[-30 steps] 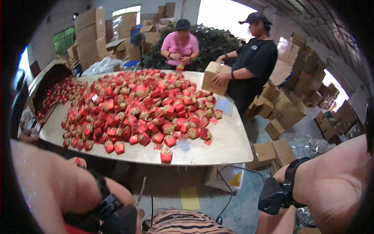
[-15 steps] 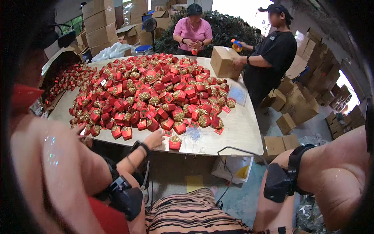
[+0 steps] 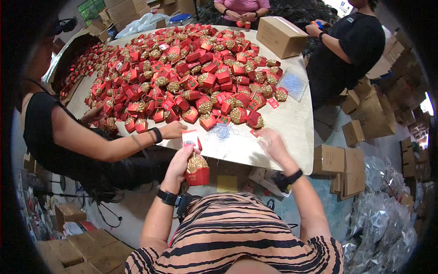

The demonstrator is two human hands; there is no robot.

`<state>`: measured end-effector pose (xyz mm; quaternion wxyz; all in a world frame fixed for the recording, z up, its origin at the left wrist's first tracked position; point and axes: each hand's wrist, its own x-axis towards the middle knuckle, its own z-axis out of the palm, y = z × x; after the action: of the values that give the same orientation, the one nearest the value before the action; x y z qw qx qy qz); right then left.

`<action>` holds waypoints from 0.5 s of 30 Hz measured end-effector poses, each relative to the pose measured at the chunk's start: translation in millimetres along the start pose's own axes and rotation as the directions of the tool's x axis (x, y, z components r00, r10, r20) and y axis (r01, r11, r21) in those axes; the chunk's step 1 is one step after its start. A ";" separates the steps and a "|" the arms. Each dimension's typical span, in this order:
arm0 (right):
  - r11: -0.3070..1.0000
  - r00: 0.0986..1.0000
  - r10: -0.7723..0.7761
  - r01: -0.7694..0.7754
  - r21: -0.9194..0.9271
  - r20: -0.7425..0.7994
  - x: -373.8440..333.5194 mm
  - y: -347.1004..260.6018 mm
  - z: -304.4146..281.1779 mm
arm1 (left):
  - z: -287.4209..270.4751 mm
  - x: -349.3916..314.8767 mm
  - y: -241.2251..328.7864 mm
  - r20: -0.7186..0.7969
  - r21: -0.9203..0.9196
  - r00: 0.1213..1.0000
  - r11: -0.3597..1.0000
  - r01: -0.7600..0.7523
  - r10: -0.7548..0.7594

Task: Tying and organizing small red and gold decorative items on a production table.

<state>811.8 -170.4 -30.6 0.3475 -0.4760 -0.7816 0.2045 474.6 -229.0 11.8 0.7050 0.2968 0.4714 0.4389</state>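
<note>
My left hand is closed on a red box-shaped trinket with a knobbly gold top, just off the table's near edge. A white-and-red card stands up at my left thumb; I cannot tell whether it is attached to the trinket. My right hand is over the near right part of the table, smeared by motion, beside a small red tag. Whether its fingers hold anything is unclear. A tangle of thin bluish strings lies between my hands. Beyond it spreads a big heap of similar trinkets.
At my left, a co-worker's hand rests near the card. A pink-shirted person and one in black stand across the table. A cardboard box sits on its far right corner. More boxes stand on the floor.
My raised forearms have come down, bringing both hands into view at the table. The trinket from the near edge is now in my left hand. The view has tilted downward.
</note>
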 end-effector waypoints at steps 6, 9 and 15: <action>0.879 0.832 -0.247 0.408 -0.247 0.497 22.0 9.7 99.4 | -21.3 12.5 -63.5 -0.247 -0.090 0.965 0.994 0.068 -0.088; 0.835 0.759 -0.263 0.489 -0.253 0.596 45.2 11.0 123.3 | -19.3 15.0 -86.9 -0.411 -0.271 0.906 0.962 -0.020 -0.097; 0.853 0.765 -0.068 0.378 -0.359 0.641 42.3 17.8 130.3 | -10.3 12.8 -102.5 -0.581 -0.362 0.808 0.921 -0.144 -0.102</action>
<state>713.4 -123.2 -115.3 -0.0248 -0.3545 -0.9286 0.1068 502.0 -262.4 -82.6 0.5634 0.0055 0.5664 0.6015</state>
